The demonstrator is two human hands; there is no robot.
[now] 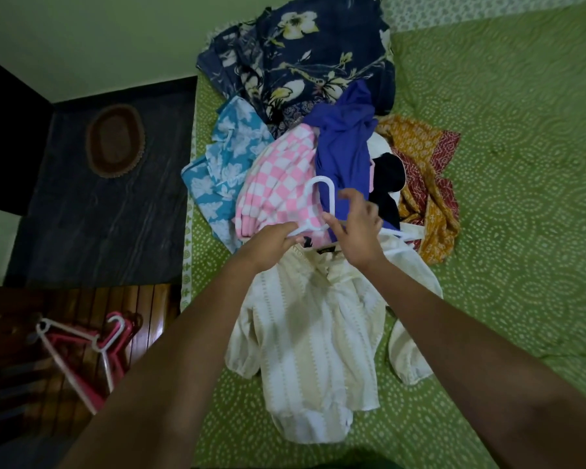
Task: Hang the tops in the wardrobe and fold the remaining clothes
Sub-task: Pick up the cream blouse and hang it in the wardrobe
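Observation:
A cream striped top (315, 340) lies flat on the green bedspread (508, 184), neck towards the clothes pile. A white plastic hanger (323, 194) sits at its neckline, hook pointing away from me. My left hand (271, 247) grips the hanger's left arm at the collar. My right hand (359, 228) holds the hanger near its neck, fingers curled, thumb raised. Beyond lie a pink-and-white checked garment (278, 184), a purple top (345, 154), a blue floral garment (220, 167), an orange-and-red patterned cloth (427, 184) and a black item (388, 184).
A navy floral fabric (305, 59) is heaped at the far end of the bed. Pink and white hangers (88, 350) rest on a dark wooden surface (82, 333) at the lower left. An oval brown mat (115, 140) lies on the dark floor beside the bed.

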